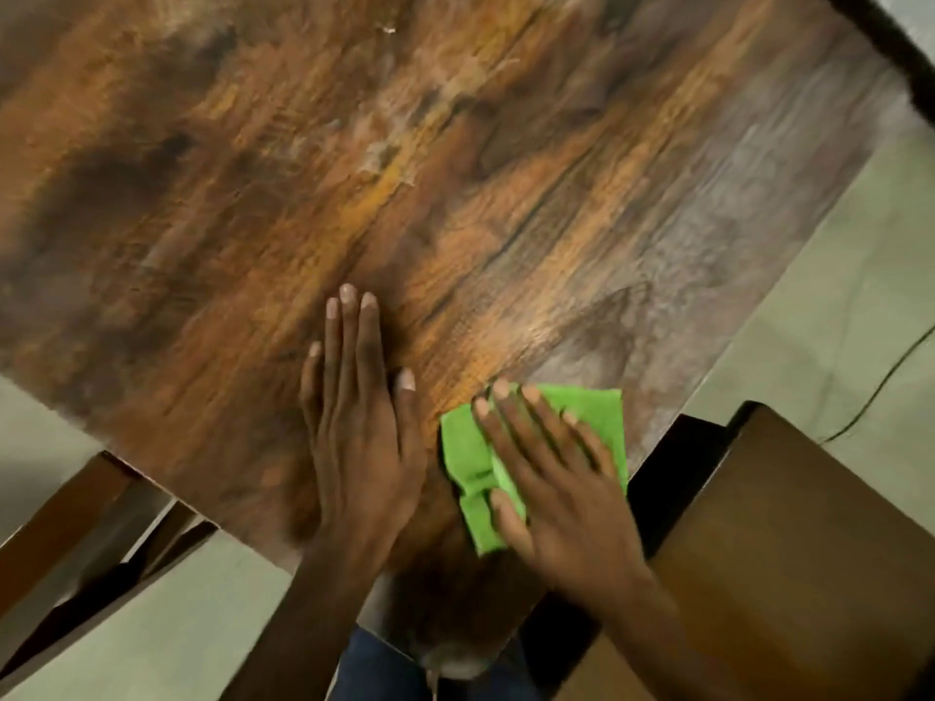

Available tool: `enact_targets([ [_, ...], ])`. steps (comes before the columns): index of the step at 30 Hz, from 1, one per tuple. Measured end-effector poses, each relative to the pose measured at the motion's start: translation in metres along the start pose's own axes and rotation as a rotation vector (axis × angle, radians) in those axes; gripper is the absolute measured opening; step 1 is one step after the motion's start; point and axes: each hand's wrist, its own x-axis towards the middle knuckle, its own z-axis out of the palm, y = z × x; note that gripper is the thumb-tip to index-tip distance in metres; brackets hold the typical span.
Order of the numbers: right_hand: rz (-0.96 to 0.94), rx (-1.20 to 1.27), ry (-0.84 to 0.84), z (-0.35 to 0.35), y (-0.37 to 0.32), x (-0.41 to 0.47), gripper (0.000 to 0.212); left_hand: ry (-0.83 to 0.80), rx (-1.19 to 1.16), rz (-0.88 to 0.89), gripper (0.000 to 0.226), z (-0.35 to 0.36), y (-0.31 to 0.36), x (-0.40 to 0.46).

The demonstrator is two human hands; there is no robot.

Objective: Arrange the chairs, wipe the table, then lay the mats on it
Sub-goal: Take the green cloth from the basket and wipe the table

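Table (455,169): wood-grain top, fills most of the frame, running from upper left down to the near corner at bottom centre. It shows pale smears and a few specks in the upper centre, so I'd judge that stretch not yet wiped. No mats anywhere in view, on the table or off it.

Chairs: one brown chair (789,538) at lower right, its top just beside the table's right edge; another chair (76,528) at lower left, close to the left edge. Both look drawn up to the table, so step one reads as done, or close. Only partial views, so I can't confirm alignment.

Left hand (362,437): flat on the bare tabletop, lower centre, fingers straight and together, holding nothing. Looks like bracing.

Right hand (551,478): just right of the left, fingers straight and spread, palm pressing down on the cloth. No curl around it.

Green cloth (468,457): folded microfibre, lying flat on the table near the right edge, lower centre-right, mostly under the right hand.

Status, my read: mid-wipe, step two of three. Working the near corner only. The far and upper-left areas remain, then mats. Mats need locating first; none visible.

Floor (835,306): pale tile, with a thin dark cable (880,382) at the right edge.
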Motion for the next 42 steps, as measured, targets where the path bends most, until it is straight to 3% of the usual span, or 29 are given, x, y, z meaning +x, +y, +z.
enact_targets([
  [5,0.430,0.059,0.157,-0.043,0.122,0.063,0.064,-0.092,0.122,0.022,0.064,0.018,0.008,-0.006],
  [9,0.496,0.058,0.167,-0.045,0.121,0.066,0.064,-0.106,0.178,0.035,0.064,0.017,0.005,-0.005],
  [14,0.251,-0.016,0.030,-0.031,0.027,0.078,0.070,-0.086,0.228,0.040,0.064,0.019,0.007,-0.003],
  [19,-0.011,-0.054,0.096,-0.046,0.009,0.202,0.072,-0.055,0.294,0.076,0.063,0.023,0.005,-0.005],
  [23,-0.267,-0.073,0.095,-0.063,-0.009,0.324,0.068,-0.052,0.224,0.035,0.065,0.025,0.001,-0.004],
  [26,-0.357,-0.091,0.094,-0.075,-0.016,0.365,0.066,-0.056,0.176,0.013,0.069,0.023,-0.002,-0.003],
  [30,-0.511,-0.146,0.010,-0.072,0.031,0.301,0.069,-0.041,0.181,-0.009,0.070,0.024,0.001,-0.002],
  [36,-0.419,-0.234,-0.134,-0.056,0.146,0.083,0.092,-0.045,0.206,-0.039,0.070,0.026,0.005,-0.001],
  [39,-0.449,-0.197,-0.170,-0.055,0.150,0.084,0.092,-0.032,0.219,-0.035,0.069,0.026,0.004,0.001],
  [42,-0.516,-0.114,-0.129,-0.068,0.135,0.146,0.082,-0.015,0.226,-0.018,0.069,0.026,0.004,0.001],
])
